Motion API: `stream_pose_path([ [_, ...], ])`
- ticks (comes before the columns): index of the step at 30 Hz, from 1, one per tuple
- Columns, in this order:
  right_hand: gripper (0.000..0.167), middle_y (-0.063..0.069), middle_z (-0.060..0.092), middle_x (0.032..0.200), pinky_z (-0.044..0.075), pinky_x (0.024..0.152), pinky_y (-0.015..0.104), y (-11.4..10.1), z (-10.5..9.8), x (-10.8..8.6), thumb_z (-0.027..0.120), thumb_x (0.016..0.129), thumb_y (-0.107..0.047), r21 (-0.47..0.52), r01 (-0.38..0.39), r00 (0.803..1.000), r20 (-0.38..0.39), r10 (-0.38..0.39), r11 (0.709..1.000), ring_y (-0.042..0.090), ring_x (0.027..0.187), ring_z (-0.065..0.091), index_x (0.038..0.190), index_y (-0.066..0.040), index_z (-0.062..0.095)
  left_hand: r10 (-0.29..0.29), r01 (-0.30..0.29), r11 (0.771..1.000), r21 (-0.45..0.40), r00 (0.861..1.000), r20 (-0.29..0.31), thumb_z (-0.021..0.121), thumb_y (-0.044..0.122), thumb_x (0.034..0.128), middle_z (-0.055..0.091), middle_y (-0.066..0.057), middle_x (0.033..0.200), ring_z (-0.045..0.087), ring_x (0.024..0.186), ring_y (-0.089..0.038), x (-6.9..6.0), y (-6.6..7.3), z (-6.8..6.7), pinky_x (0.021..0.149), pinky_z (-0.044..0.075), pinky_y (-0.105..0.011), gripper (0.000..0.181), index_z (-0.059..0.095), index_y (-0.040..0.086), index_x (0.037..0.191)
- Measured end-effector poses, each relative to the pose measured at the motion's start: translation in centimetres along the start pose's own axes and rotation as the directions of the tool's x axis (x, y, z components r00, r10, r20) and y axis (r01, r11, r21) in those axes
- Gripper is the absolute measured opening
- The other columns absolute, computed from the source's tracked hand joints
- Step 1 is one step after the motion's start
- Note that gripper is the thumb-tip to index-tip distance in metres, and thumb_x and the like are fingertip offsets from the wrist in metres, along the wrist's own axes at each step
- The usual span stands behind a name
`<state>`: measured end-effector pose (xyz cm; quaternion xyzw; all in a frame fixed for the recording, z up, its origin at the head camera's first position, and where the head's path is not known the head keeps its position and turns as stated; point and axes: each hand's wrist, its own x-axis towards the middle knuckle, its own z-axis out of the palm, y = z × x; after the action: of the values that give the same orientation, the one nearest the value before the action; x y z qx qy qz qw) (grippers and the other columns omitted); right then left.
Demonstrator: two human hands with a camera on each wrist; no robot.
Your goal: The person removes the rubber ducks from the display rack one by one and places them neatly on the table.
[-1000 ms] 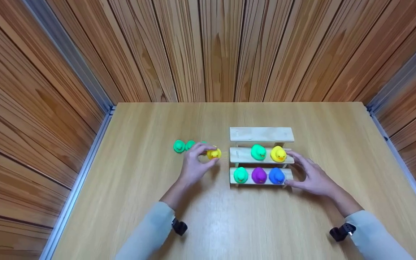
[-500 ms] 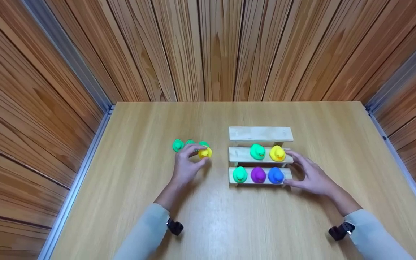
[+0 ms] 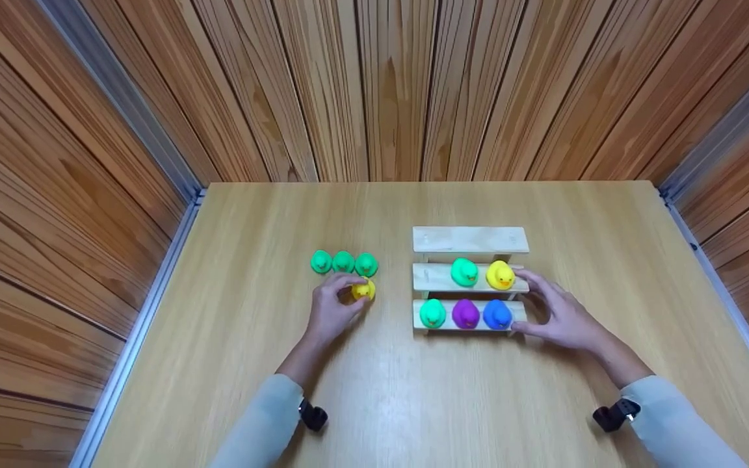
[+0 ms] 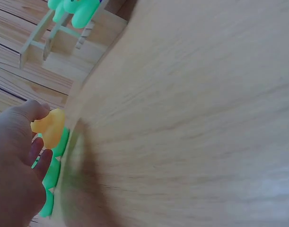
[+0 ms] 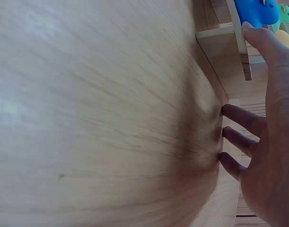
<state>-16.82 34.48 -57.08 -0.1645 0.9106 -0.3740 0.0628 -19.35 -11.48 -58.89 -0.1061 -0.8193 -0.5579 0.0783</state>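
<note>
My left hand point(image 3: 332, 309) pinches a yellow rubber duck point(image 3: 365, 290) between thumb and fingers, just in front of a row of green ducks point(image 3: 343, 262). In the left wrist view the duck point(image 4: 53, 127) faces my fingers, green ducks behind it. A three-step wooden stand point(image 3: 430, 278) sits to the right. Its middle step bears a green duck point(image 3: 464, 272) and a yellow duck point(image 3: 500, 275); its front step bears green, purple point(image 3: 465, 314) and blue ducks point(image 3: 497, 314). My right hand point(image 3: 566, 315) rests against the stand's right end, thumb at the front step, other fingertips on the table.
The top step point(image 3: 470, 240) of the stand is the rearmost. Wood-plank walls point(image 3: 387, 91) rise behind and beside the wooden table point(image 3: 374, 403), with metal strips at the corners. A black wrist camera point(image 3: 313, 415) sits on each wrist.
My left hand has moved left and then nearer to me with the yellow duck, uncovering the green row. My right hand has stayed at the stand.
</note>
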Motion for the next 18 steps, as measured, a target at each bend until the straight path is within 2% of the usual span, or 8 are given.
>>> stream_pose_path([
  [5, 0.102, 0.025, 0.041, 0.179, 0.032, 0.125, 0.089, -0.07, -0.08, 0.0, 0.092, 0.096, -0.038, -0.002, -0.009, 1.0, 0.006, 0.009, 1.0, 0.06, 0.158, 0.047, 0.176, -0.032, 0.03, -0.015, 0.015, 1.0, 0.021, 1.0, 0.006, 0.09, -0.002, 0.0917, 0.079, -0.019, 0.123, 0.076, 0.122, -0.037, -0.04, -0.4, 0.21, 0.114, 0.064, -0.051, 0.026, 0.084, 0.002, 0.116],
  [15, 0.1, 0.024, 0.04, 0.179, 0.032, 0.128, 0.086, -0.06, -0.08, -0.04, 0.092, 0.096, -0.036, 0.019, 0.003, 1.0, 0.008, -0.003, 1.0, 0.058, 0.159, 0.047, 0.175, -0.032, 0.031, -0.081, 0.082, 0.997, 0.001, 0.996, 0.028, 0.088, -0.004, 0.093, 0.077, -0.019, 0.126, 0.075, 0.125, -0.035, 0.2, -0.68, 0.65, 0.116, 0.063, -0.048, 0.027, 0.083, 0.002, 0.119],
  [18, 0.1, 0.024, 0.042, 0.178, 0.033, 0.127, 0.086, -0.04, -0.09, 0.02, 0.092, 0.096, -0.035, 0.015, 0.006, 1.0, 0.004, -0.006, 1.0, 0.058, 0.159, 0.047, 0.175, -0.031, 0.032, -0.075, 0.075, 0.997, -0.008, 0.997, 0.025, 0.088, -0.004, 0.0927, 0.076, -0.019, 0.127, 0.075, 0.125, -0.035, 0.27, -0.71, 0.76, 0.116, 0.064, -0.047, 0.027, 0.083, 0.001, 0.119],
])
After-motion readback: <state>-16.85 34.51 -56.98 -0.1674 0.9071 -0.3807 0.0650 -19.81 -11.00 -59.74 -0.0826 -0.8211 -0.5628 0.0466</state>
